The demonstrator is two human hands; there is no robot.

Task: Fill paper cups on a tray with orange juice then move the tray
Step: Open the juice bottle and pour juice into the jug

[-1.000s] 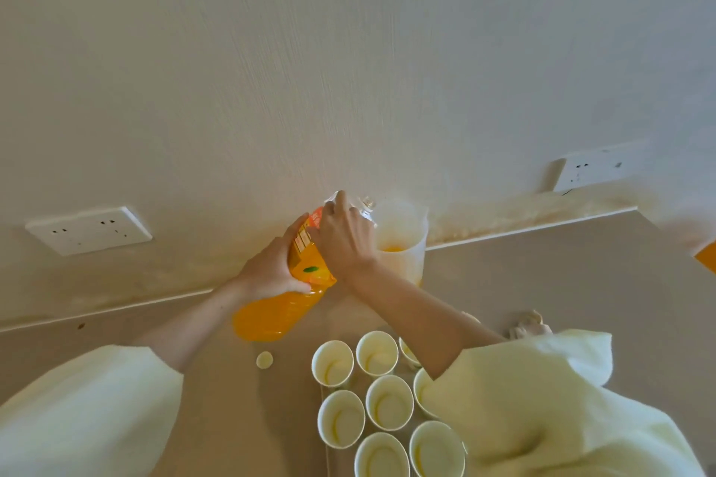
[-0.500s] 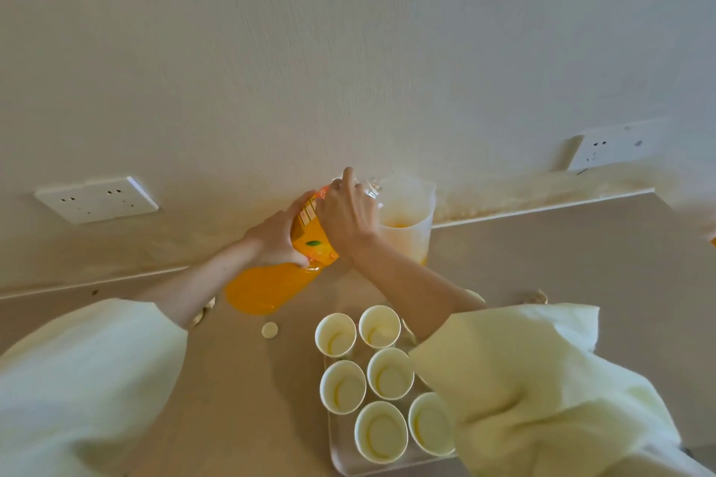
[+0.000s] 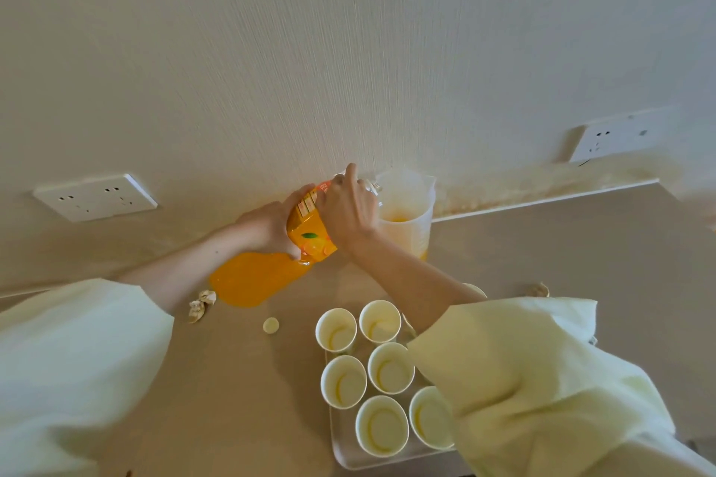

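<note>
Several paper cups (image 3: 336, 329) upright on white tray (image 3: 348, 453), near front of beige counter (image 3: 561, 244). Tilted juice bottle (image 3: 252, 279) held above counter: left hand (image 3: 271, 225) clasps its body, right hand (image 3: 348, 213) wraps its neck, mouth at clear jug (image 3: 410, 228) against textured cream wall (image 3: 348, 50). Wall socket (image 3: 95, 197) far left. Loose cap (image 3: 271, 324) and crumpled scrap (image 3: 201, 305) on counter.

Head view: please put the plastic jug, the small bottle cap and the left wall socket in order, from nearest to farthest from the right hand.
1. The plastic jug: just right of the right hand, close beside it.
2. The bottle cap: lower left, lying on the counter.
3. The left wall socket: far left, above the counter's back edge.
</note>
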